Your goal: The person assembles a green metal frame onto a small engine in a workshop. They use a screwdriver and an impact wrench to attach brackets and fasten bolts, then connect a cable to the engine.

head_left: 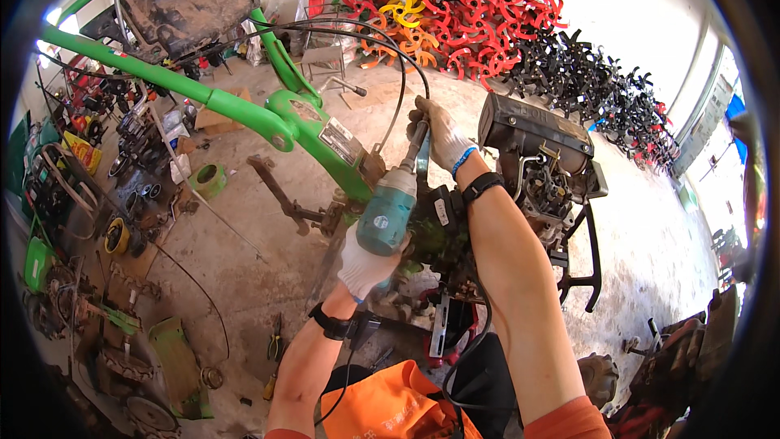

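My left hand (363,267), in a white work glove, grips the teal impact wrench (384,215) by its lower part. Its grey nose carries a long dark socket (418,146) pointing up and away from me. At the tip of that socket, my gloved right hand (447,136) has its fingers curled closed; what they pinch is hidden. Black cables (404,53) arch down beside these fingers. Left of the wrench stands the green handlebar frame (313,134) of a machine. A dirty black engine (543,150) sits to the right of my right forearm.
Piles of red tiller blades (487,12) and black tiller blades (593,81) lie along the far wall. Loose parts, a green ring (210,182) and pliers (276,341) are on the floor at left. A power cord (479,333) hangs by my right arm. Dark machinery (682,366) stands lower right.
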{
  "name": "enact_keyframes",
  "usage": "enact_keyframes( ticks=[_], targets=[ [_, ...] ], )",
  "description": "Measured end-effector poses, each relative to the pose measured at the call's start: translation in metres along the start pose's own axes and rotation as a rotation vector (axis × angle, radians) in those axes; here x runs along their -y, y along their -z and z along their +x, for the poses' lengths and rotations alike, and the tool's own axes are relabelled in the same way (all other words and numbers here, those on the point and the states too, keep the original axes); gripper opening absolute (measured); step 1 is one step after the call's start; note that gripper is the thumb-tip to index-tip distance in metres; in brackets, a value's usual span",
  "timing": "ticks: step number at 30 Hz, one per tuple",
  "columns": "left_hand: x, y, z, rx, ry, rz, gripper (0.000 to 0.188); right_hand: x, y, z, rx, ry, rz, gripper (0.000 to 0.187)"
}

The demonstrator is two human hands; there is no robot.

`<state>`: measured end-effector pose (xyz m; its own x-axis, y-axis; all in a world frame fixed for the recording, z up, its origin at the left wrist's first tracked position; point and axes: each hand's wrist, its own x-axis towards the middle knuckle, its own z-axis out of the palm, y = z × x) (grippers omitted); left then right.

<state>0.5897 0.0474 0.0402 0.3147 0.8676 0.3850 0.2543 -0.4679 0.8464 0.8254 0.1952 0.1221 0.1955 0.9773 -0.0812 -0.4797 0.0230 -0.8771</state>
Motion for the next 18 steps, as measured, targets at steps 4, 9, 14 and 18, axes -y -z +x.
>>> enact_keyframes(
  ticks=[4,9,14,18],
  targets=[
    [0.0,-0.001,-0.001,0.008,0.047,-0.06,0.042,-0.004,0.008,0.007,0.045,0.042,-0.077,0.028],
    [0.004,0.0,-0.004,0.007,0.049,-0.059,0.039,-0.009,0.014,0.018,0.051,0.042,-0.063,0.033],
    [0.027,-0.002,-0.01,0.07,0.132,-0.185,0.028,-0.011,0.015,0.022,0.028,0.021,-0.01,0.036],
    [0.046,-0.009,-0.015,0.049,0.119,-0.266,0.028,-0.009,0.014,0.017,0.04,0.048,-0.102,0.043]
  ],
)
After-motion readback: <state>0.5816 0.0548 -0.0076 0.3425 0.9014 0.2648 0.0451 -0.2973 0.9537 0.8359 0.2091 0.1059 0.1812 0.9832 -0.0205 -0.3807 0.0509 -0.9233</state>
